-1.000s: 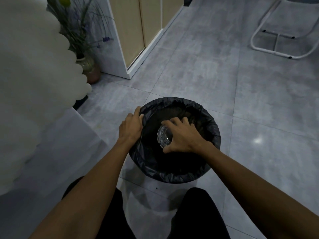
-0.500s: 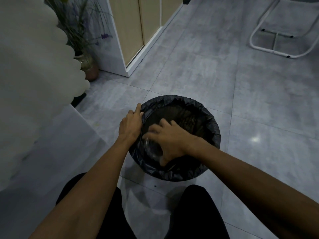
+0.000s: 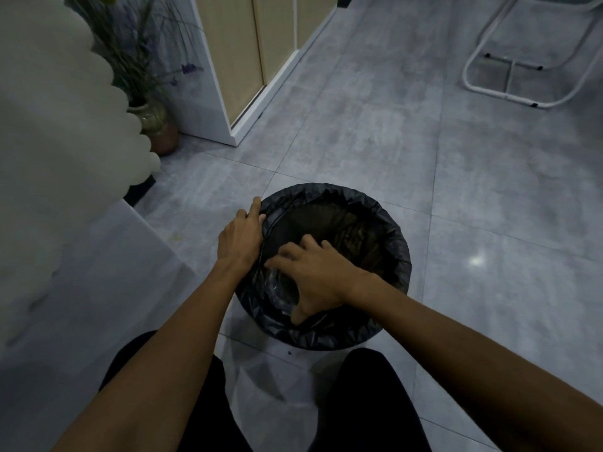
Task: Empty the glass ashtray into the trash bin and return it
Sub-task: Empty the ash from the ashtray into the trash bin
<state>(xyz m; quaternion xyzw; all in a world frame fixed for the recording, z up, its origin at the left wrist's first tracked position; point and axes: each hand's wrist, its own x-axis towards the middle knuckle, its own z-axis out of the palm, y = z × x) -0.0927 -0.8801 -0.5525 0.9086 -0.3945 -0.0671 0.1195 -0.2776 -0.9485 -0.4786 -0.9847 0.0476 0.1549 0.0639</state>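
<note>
A round trash bin (image 3: 388, 223) lined with a black bag stands on the grey tiled floor right in front of me. My left hand (image 3: 241, 239) grips the bin's left rim. My right hand (image 3: 313, 275) reaches inside the bin near its left wall, closed over the clear glass ashtray (image 3: 277, 288), which is turned on its side or face down. Only a blurred part of the glass shows beneath my fingers. What lies at the bottom of the bin is too dark to tell.
A white scalloped table edge (image 3: 98, 132) rises at the left. A potted plant (image 3: 153, 122) stands behind it beside a white and wood cabinet (image 3: 241, 66). A white metal chair frame (image 3: 509, 83) sits far right. My dark-trousered knees (image 3: 375, 402) flank the bin.
My right hand has carried the ashtray from the middle of the bin toward its left inner wall and lower, tipping it over. My left hand has stayed on the rim.
</note>
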